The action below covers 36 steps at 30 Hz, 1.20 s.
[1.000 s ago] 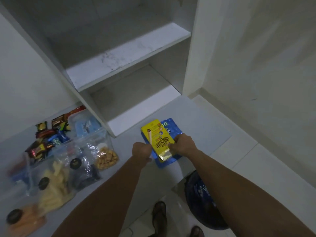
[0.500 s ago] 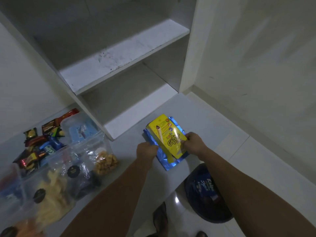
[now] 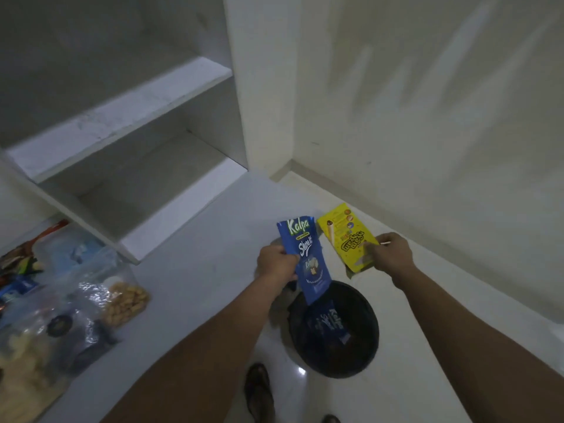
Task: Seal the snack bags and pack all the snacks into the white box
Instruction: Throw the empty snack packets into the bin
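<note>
My left hand [image 3: 276,264] grips a blue Kalpa snack packet [image 3: 305,257], held upright over a black bin [image 3: 335,331]. My right hand [image 3: 390,254] holds a yellow snack packet [image 3: 346,236] to the right of the blue one, above the floor past the counter's edge. Clear zip bags of snacks lie on the counter at the left: one with peanut-like pieces [image 3: 125,300], and one with pale chips [image 3: 24,355]. Small wrapped sweets [image 3: 18,261] are piled at the far left. A white box is not in view.
A white shelf unit [image 3: 122,117] stands behind the grey counter [image 3: 198,270]. Another blue packet [image 3: 329,325] lies inside the black bin on the tiled floor. A clear plastic tub [image 3: 76,248] sits by the shelf. My sandalled feet [image 3: 259,389] show below.
Both packets were stacked together on the counter; now they are lifted and separated, blue in my left hand, yellow in my right, and moved right over the bin.
</note>
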Each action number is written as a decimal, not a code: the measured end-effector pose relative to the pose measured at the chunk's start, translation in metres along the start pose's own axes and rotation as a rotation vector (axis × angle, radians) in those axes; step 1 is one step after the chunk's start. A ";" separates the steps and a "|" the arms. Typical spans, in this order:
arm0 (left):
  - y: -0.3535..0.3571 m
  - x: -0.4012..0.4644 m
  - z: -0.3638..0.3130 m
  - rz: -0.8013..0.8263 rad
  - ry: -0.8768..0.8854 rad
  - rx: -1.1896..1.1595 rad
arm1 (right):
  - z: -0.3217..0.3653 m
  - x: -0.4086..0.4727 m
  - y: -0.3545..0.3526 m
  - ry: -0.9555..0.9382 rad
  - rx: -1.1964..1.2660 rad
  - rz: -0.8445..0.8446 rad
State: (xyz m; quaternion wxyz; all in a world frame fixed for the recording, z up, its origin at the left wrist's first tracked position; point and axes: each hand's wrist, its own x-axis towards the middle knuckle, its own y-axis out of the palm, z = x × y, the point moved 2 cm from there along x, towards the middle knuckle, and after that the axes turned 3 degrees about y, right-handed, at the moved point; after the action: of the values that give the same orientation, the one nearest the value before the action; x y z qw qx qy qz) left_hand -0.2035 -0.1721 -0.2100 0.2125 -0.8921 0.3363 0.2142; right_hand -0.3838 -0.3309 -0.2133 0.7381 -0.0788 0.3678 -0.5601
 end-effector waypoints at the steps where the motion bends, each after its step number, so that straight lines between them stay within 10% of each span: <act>1: 0.013 -0.008 0.003 0.027 0.005 0.026 | -0.013 0.000 -0.011 0.010 -0.005 -0.014; 20: 0.137 0.008 0.155 0.150 -0.062 0.431 | -0.207 0.026 0.019 0.134 -0.269 0.127; 36: 0.067 -0.050 0.053 0.213 -0.040 0.452 | -0.076 -0.018 -0.002 -0.116 -0.254 0.286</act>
State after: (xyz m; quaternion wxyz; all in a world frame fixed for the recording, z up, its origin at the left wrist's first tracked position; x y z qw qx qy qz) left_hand -0.2971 -0.1649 -0.2430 0.3895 -0.7770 0.4636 0.1722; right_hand -0.4351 -0.2937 -0.2584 0.8143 -0.1503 0.3996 -0.3932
